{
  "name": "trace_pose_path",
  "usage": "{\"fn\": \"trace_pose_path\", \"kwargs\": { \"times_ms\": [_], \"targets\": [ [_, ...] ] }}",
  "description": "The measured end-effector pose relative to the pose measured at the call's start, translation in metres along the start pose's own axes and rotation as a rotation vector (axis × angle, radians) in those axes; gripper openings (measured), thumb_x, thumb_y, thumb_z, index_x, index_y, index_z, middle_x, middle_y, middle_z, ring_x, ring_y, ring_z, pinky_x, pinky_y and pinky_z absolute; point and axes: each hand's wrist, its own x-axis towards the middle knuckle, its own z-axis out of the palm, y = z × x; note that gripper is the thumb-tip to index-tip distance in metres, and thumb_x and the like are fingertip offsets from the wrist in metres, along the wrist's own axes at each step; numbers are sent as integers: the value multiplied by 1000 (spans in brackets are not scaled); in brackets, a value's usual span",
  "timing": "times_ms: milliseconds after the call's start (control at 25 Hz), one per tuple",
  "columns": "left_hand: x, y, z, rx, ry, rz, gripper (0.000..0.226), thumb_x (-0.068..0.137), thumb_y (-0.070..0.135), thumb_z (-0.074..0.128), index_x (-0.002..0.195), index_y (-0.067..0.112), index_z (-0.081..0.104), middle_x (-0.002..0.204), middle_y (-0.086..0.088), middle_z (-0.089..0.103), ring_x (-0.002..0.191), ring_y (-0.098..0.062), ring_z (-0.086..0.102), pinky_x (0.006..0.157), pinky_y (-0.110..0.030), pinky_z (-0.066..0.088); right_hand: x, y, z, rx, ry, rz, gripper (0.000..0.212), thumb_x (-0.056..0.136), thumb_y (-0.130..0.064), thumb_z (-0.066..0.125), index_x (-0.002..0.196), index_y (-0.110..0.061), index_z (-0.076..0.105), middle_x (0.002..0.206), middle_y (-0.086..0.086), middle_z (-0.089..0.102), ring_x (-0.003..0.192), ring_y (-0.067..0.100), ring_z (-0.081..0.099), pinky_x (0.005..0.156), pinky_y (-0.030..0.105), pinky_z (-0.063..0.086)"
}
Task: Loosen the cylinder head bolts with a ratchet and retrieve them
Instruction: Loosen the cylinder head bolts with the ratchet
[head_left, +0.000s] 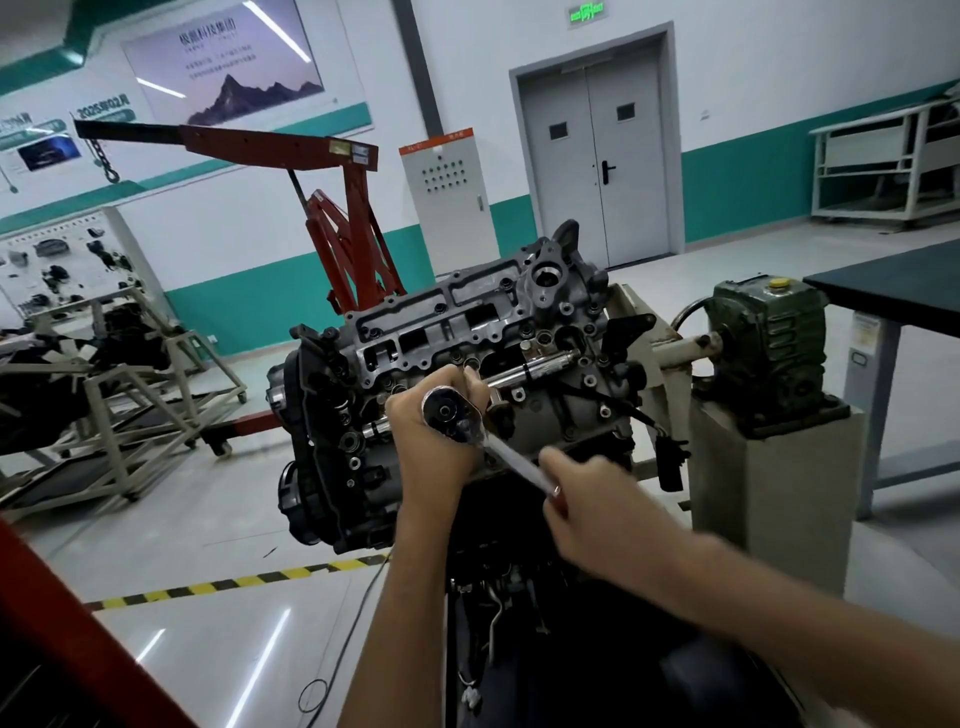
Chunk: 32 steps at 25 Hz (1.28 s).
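A grey cylinder head (467, 332) tops an engine mounted on a stand in the middle of the view. A chrome ratchet (511, 456) stands on the head's near side, its round head by my left hand and its handle running down to the right. My left hand (431, 441) grips the ratchet's head from below and the left, fingers curled round it. My right hand (582, 499) grips the handle's red end and looks blurred. A shiny shaft (535, 370) lies across the head just behind the ratchet. The bolt under the ratchet is hidden.
A red engine hoist (343, 228) stands behind the engine on the left. To the right, a green gearbox (774, 343) sits on a grey pedestal, and a dark table (893, 286) lies beyond it. Metal stands with engine parts (104, 374) fill the left. Yellow-black tape (234, 582) marks the floor.
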Motion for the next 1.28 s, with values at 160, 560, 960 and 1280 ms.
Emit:
{"fn": "trace_pose_path", "kwargs": {
  "times_ms": [160, 560, 960, 1280],
  "targets": [
    [7, 2, -14, 143, -180, 59, 38, 77, 1, 59, 49, 20, 42, 47, 7, 40, 45, -2, 31, 45, -19, 26, 52, 31, -78, -518, 18, -252, 19, 83, -12, 49, 87, -20, 33, 63, -5, 47, 53, 18, 52, 51, 27, 40],
    [-10, 6, 22, -53, 210, -175, 41, 86, 7, 63, 60, 23, 35, 53, 15, 35, 49, -3, 28, 53, -16, 31, -7, -13, 28, 237, 42, 204, 22, 81, -12, 46, 70, -24, 31, 60, -1, 40, 53, 17, 47, 54, 32, 41],
    [3, -2, -7, 161, -54, -70, 43, 86, 14, 61, 52, 7, 36, 49, 9, 32, 48, -4, 29, 47, -18, 24, 58, 28, -81, -569, 59, -243, 19, 80, -8, 47, 84, -18, 31, 55, -8, 36, 49, 19, 42, 51, 28, 31],
    [-13, 8, 20, 35, 162, -161, 42, 88, 11, 65, 64, 27, 35, 55, 13, 39, 51, -2, 33, 48, -23, 32, -12, -22, 42, 369, 72, 247, 22, 81, -12, 49, 69, -23, 33, 64, 3, 46, 55, 21, 50, 54, 32, 45]
  ]
}}
